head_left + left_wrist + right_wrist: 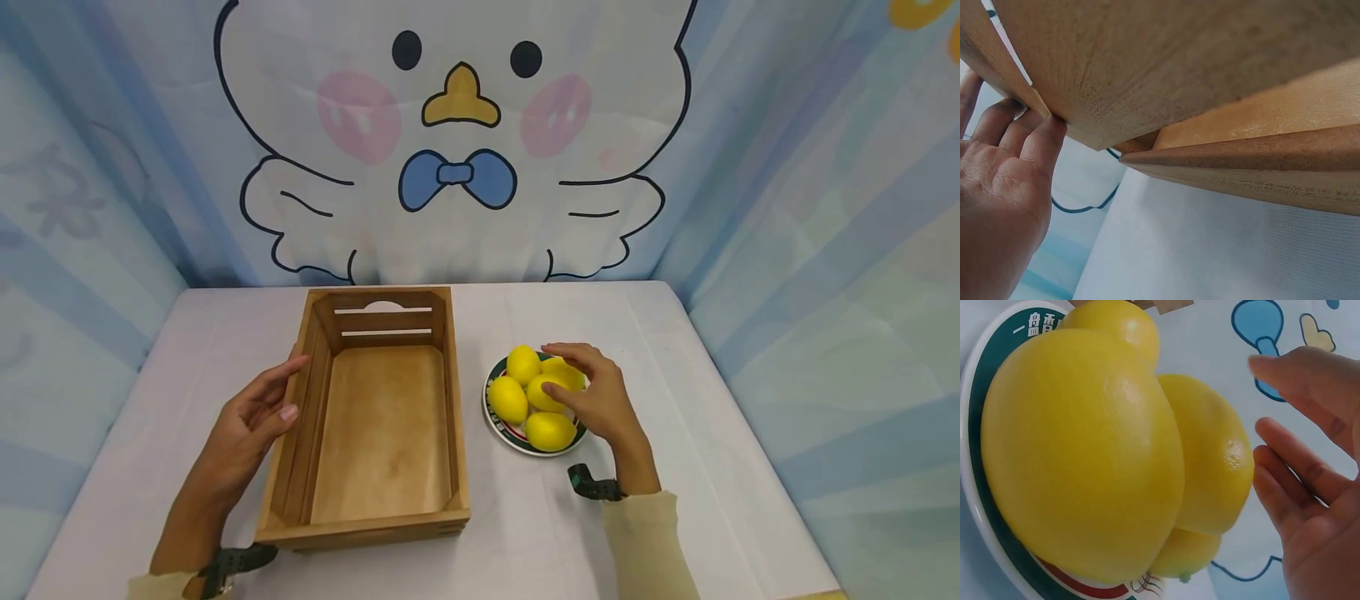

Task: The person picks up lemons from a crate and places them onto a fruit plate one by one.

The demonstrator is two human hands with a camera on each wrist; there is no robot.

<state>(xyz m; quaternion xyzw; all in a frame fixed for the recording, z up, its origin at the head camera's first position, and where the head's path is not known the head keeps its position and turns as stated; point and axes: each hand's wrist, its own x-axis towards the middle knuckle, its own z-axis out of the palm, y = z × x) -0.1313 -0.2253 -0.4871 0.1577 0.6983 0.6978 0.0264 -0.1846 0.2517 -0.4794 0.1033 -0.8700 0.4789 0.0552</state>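
Observation:
A slatted wooden crate (459, 417) stands on the table, its bare floor showing. Against its left side rests my left hand (251, 421), thumb and fingers extended along the outer wall and rim. In the left wrist view the fingertips (1054, 128) touch a wooden slat. To the crate's right, several yellow lemons (507, 401) are heaped on a round plate (977, 394) with a green band and white rim. Over the right part of this heap hovers my right hand (603, 404), thumb and fingers spread apart. The right wrist view shows a gap between thumb and fingers, with no lemon held.
A white cloth (720, 467) covers the table. Behind it hangs a curtain (457, 242) with a cartoon bird, and pale blue curtains (847, 250) flank both sides. The crate's far end wall (386, 322) has a cut-out handle.

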